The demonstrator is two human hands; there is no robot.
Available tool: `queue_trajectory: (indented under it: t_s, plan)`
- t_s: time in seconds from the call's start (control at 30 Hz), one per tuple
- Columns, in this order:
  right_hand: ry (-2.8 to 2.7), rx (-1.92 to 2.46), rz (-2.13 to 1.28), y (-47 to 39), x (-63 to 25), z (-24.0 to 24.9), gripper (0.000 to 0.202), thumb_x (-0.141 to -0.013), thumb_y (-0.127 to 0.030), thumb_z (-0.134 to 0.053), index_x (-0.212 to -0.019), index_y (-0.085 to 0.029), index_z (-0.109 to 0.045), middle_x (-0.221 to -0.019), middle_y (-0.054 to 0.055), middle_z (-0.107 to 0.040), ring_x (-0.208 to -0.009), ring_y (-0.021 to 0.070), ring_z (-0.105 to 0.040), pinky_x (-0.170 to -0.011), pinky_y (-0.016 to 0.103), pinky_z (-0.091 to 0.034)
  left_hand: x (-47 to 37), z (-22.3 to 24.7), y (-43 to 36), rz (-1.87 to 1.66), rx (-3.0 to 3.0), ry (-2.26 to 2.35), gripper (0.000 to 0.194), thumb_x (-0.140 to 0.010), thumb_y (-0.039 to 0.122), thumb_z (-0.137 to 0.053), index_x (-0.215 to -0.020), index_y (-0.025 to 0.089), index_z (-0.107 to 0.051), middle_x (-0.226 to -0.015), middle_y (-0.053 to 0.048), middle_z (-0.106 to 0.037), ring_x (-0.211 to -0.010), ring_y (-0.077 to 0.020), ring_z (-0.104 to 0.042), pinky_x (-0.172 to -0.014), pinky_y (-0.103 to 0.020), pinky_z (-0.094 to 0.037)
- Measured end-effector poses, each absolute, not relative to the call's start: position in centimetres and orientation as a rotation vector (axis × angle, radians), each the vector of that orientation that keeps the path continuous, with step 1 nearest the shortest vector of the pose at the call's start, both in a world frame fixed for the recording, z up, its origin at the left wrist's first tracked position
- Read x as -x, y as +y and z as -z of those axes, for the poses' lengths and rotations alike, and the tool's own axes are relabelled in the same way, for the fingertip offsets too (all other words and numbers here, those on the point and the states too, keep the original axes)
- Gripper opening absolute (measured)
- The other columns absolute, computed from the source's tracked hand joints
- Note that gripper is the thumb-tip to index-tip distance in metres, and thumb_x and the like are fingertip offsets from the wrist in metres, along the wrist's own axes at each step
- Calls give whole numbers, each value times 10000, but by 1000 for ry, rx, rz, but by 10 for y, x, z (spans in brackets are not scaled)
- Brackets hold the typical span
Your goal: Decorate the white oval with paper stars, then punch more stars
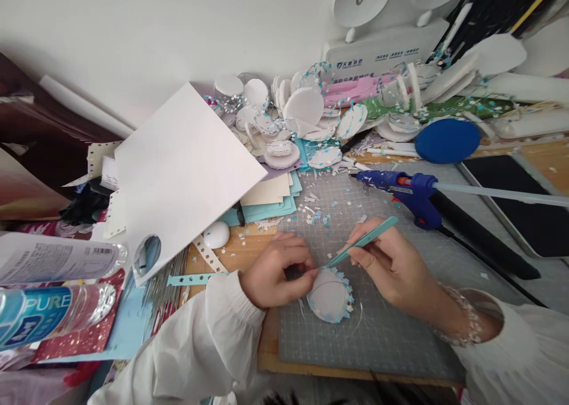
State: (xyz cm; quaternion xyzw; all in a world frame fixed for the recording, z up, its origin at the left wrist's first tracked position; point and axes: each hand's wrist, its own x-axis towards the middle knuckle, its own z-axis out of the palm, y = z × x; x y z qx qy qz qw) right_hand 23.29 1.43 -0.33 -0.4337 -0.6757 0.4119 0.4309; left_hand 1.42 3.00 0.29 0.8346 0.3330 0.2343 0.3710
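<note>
Teal tweezers [371, 239] at the rim of a white disc [329, 297], much of its edge trimmed

At the lower centre of the frame, the disc lies on the grey cutting mat [368, 345], with small blue and white pieces lining its right and lower edge. That stretch looks done; the upper-left rim is partly covered by fingers, so how much remains bare there cannot be told.

The right hand [391, 268] grips the tweezers between thumb and fingers, their tips at the top of the disc; whether they pinch a piece is too small to tell. The left hand [284, 268] has its thumb and fingertips close together at the upper-left rim, and whether they clamp it or merely touch it is unclear.

Loose pieces [317, 218] dot the mat above. In the upper middle, a pile of discs [303, 107] mixes trimmed edges with plain ones, so by my judgement the work on the batch is partway through
</note>
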Motion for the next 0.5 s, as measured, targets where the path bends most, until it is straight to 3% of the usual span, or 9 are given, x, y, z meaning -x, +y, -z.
queue_trajectory:
  t_s: [0.5]
  plan:
    - [-1474,1152,-1257,18,-232,-1,96,-901,-306,-580,-870,-232,-527,-741,-11,-564,-601,116,-580,-548,237,-511,-14,-2,30,-666,-2137,826,189,-827,189,-539,-640,173,-513,-644,-7,-575,-649,-143,-493,-681,-316,-339]
